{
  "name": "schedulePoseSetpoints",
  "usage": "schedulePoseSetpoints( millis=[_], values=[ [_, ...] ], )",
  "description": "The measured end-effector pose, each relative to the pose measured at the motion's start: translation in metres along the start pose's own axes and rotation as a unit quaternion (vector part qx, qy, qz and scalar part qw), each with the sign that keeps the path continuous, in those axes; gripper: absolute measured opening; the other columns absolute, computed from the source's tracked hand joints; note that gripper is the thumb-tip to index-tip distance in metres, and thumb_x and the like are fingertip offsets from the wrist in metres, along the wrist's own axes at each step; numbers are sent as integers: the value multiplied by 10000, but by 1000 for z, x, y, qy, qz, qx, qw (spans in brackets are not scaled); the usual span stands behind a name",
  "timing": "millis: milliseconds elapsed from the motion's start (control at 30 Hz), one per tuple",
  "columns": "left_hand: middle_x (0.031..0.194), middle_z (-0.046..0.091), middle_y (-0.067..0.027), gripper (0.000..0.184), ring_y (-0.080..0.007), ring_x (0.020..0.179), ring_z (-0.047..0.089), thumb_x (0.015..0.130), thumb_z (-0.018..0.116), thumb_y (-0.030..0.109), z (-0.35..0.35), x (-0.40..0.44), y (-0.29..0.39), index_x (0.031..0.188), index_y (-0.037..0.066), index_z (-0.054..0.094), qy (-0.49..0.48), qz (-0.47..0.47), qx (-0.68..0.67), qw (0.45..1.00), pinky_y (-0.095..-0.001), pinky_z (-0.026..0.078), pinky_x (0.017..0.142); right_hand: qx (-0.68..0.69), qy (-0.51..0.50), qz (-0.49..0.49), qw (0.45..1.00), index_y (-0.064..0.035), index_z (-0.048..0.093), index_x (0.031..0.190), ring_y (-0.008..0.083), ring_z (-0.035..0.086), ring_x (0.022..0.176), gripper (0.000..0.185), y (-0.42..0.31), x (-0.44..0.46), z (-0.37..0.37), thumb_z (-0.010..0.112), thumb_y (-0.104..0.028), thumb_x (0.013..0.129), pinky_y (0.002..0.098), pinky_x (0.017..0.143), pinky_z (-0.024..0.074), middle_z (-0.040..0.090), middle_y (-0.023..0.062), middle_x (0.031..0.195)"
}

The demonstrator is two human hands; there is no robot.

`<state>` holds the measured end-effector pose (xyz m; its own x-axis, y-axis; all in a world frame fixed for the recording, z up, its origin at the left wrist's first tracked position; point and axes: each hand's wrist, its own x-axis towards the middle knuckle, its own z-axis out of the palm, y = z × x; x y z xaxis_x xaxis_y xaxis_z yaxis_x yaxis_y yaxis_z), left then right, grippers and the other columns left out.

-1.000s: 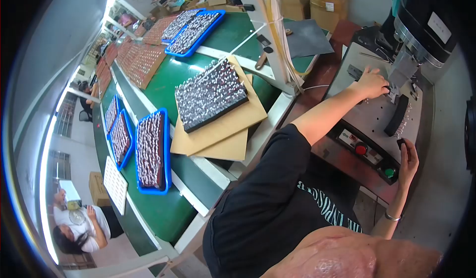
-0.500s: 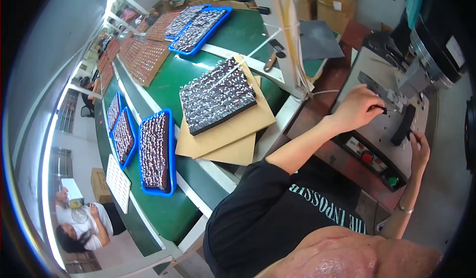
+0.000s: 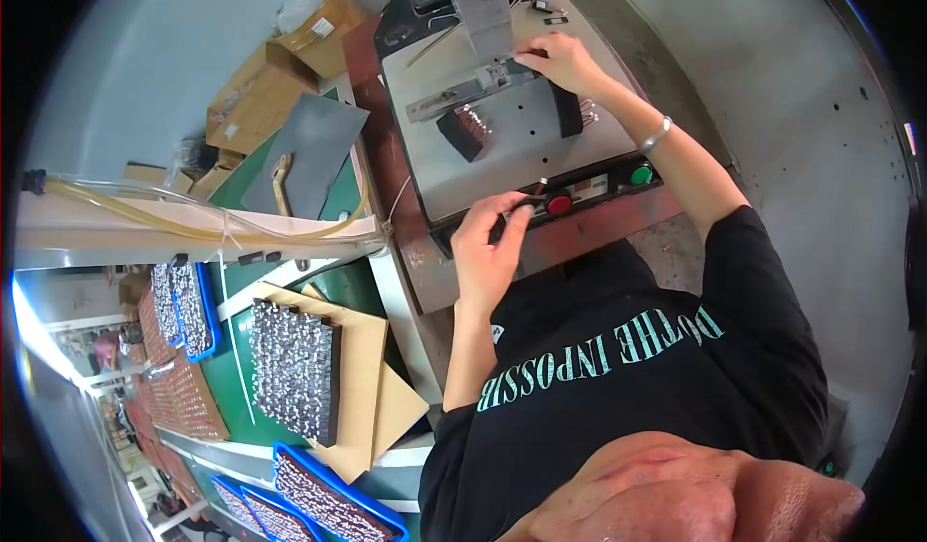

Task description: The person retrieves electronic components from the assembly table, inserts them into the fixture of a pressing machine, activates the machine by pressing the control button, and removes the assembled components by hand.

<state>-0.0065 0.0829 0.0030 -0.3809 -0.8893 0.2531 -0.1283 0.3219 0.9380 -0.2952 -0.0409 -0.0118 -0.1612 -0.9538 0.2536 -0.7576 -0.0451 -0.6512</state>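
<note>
My left hand [image 3: 490,244] is closed round a slim black tool [image 3: 529,200], perhaps tweezers. A small pale-tipped piece [image 3: 543,185] shows at its end, beside the red button. My right hand [image 3: 560,63] reaches to the metal fixture [image 3: 491,76] under the machine's head. Its fingers are pinched at the fixture's right end; what they hold is hidden. Below the right wrist, a long black block [image 3: 566,109] stands on the machine plate, with silver pins on its right side. A shorter dark block [image 3: 463,134] with rows of silver-tipped pieces lies left of it.
The machine's front panel has a red button [image 3: 559,205] and a green button [image 3: 641,174]. To the left, a large block of white-tipped parts [image 3: 293,368] rests on tan boards [image 3: 359,387]. Blue trays [image 3: 338,489] hold more parts. Cardboard boxes [image 3: 253,98] stand behind.
The view has turned toward the machine. My left hand has drawn back from the fixture to the front panel with the tool. My right hand has moved from the black block to the fixture.
</note>
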Motion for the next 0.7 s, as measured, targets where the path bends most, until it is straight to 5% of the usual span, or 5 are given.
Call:
schedulePoseSetpoints(
  millis=[67, 367, 500, 533, 700],
  values=[
    [986, 712, -115, 159, -211, 899, 684, 865, 727, 68, 8, -1, 1, 1008, 0, 705, -27, 16, -9, 999, -297, 514, 840, -1, -30, 68, 997, -138, 749, 1019, 290, 660, 965, 296, -7, 17, 7, 642, -385, 897, 440, 930, 460, 726, 86, 942],
    [981, 718, -111, 163, -209, 913, 692, 881, 714, 88, 11, -42, -26, 1022, 8, 704, -27, -59, 11, 998, -305, 518, 829, -123, 57, -92, 987, -68, 735, 963, 326, 582, 1108, 431, 7, 22, 36, 633, -478, 874, 478, 991, 414, 715, 121, 938],
    [960, 693, -128, 140, -252, 900, 673, 889, 685, 90, 4, -56, -60, 988, -10, 686, 60, 0, 102, 993, -335, 524, 807, -161, -128, 89, 975, -12, 708, 1043, 371, 626, 1079, 428, -29, 21, 1, 633, -409, 902, 446, 909, 508, 656, 212, 1165],
    [958, 672, -149, 122, -320, 902, 658, 898, 665, 99, -2, -56, -68, 969, 1, 676, 78, -12, 122, 989, -372, 529, 793, -61, 92, -84, 990, -3, 666, 1159, 335, 638, 1094, 391, 30, 10, 27, 629, -314, 925, 411, 917, 511, 623, 218, 1237],
    [918, 649, -124, 130, -315, 906, 641, 869, 699, 138, -20, -47, -92, 939, 31, 679, 57, 45, 155, 985, -388, 534, 779, -29, -40, -199, 979, -7, 670, 1114, 285, 610, 1106, 207, 28, -38, -23, 629, -93, 931, 369, 988, 449, 653, 134, 1166]
  ],
)
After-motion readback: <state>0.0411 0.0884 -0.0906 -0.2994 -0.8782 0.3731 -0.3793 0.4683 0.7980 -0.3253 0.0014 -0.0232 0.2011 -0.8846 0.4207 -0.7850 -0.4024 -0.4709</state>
